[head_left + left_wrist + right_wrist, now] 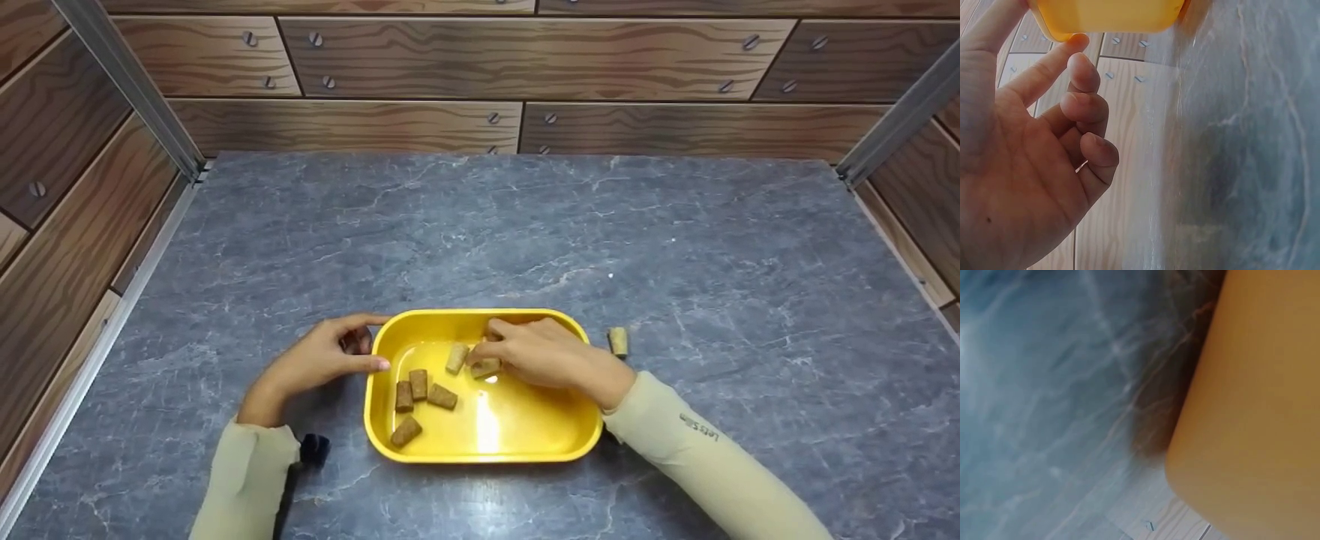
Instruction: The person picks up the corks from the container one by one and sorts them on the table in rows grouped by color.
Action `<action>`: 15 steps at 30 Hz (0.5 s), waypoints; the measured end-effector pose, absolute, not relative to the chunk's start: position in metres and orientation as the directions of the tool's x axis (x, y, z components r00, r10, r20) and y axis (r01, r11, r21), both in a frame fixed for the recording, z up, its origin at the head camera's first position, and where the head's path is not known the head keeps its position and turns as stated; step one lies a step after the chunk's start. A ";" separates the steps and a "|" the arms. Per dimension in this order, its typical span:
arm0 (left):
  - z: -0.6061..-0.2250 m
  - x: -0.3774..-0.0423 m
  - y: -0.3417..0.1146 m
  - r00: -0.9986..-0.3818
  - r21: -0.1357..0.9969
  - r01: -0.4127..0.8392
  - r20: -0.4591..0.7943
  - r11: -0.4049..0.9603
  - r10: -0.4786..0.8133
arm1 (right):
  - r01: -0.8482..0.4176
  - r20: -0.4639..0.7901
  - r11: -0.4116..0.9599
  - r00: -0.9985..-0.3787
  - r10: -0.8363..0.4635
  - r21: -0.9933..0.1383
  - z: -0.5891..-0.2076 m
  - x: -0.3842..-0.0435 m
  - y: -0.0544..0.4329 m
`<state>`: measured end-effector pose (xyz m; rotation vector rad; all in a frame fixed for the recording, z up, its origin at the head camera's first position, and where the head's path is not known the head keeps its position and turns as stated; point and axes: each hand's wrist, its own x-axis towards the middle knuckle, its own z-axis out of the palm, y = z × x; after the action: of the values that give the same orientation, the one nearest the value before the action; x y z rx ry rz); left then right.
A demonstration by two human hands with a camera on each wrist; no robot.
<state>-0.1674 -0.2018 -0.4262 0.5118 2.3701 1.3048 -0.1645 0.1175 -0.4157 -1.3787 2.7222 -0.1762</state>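
Note:
A yellow plastic tray (487, 458) stands on the table. Several short tapered corks lie inside: brown ones on its left side, with a brown cork (406, 431) in the near left corner, and a paler cork (457, 358) near the middle. My right hand (540, 351) reaches down into the tray, its curled fingers about a light brown cork (486, 367); the thumb is hidden. With thumb and straight index finger, my left hand (322, 354) touches the tray's left end. Its other fingers curl loosely, holding nothing in the left wrist view.
Outside the tray, a pale cork (618, 342) stands on the table just beyond its right end. The grey marbled table (480, 225) is bordered by wood-patterned walls (412, 60) and metal posts. A small black object (315, 450) shows beside the left sleeve.

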 end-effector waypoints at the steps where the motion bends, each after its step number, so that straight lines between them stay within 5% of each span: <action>1: -0.426 -0.168 -0.202 -0.858 0.857 0.128 -0.156 0.500 0.488 | -0.796 -0.023 0.587 -0.590 -0.807 -0.150 -0.416 -0.164 0.118; 15: -0.428 -0.168 -0.202 -0.858 0.854 0.134 -0.154 0.503 0.489 | -0.747 -0.050 0.559 -0.583 -0.811 -0.358 -0.404 -0.157 0.121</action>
<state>-0.1685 -0.2022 -0.4279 0.5175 2.3736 1.2999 -0.1575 0.1209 -0.4044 -1.3096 2.5839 -0.4454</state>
